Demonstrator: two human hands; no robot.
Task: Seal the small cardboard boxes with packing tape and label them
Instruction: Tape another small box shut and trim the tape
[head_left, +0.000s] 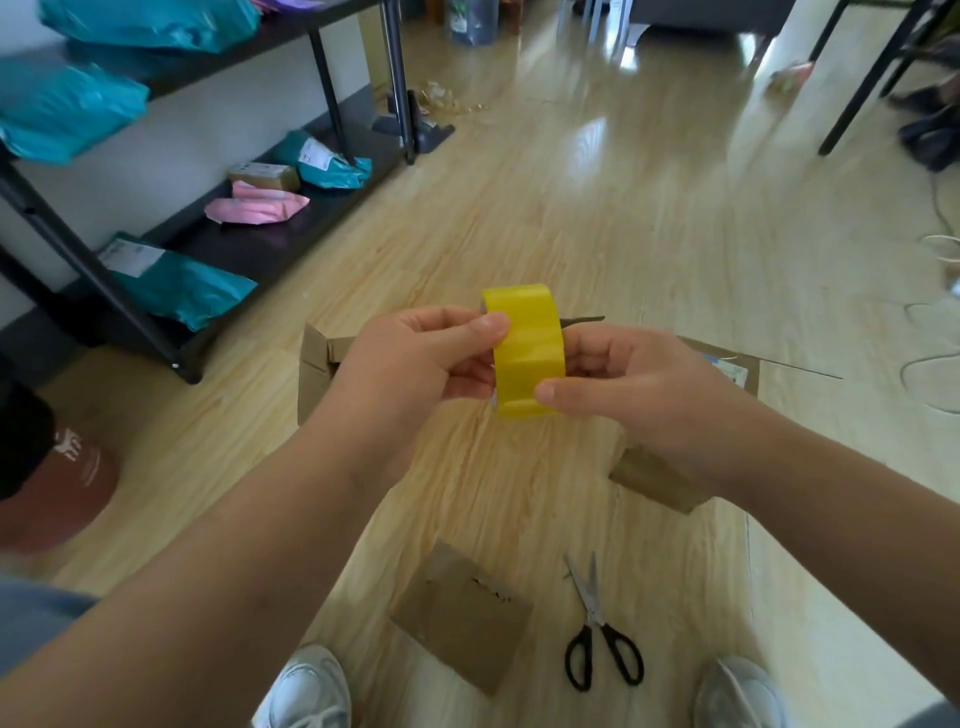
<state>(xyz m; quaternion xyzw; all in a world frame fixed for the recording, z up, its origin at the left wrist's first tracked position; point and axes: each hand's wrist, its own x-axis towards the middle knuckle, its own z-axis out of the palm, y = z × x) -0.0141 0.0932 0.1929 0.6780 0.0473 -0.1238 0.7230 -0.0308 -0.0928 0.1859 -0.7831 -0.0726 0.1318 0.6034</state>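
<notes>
Yellow tape roll (527, 353) held up mid-view, left hand (415, 358) pinching at nine o'clock, right hand (639, 384) at three — looks light, stiff, sticky; best held by the sides.

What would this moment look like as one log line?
left hand: pinches tape roll | right hand: grips tape roll | scissors: on floor, untouched

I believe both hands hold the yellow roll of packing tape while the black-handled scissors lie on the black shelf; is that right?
Not quite: the head view shows the black-handled scissors on the wooden floor. The left hand and right hand do hold the yellow tape roll.
</notes>
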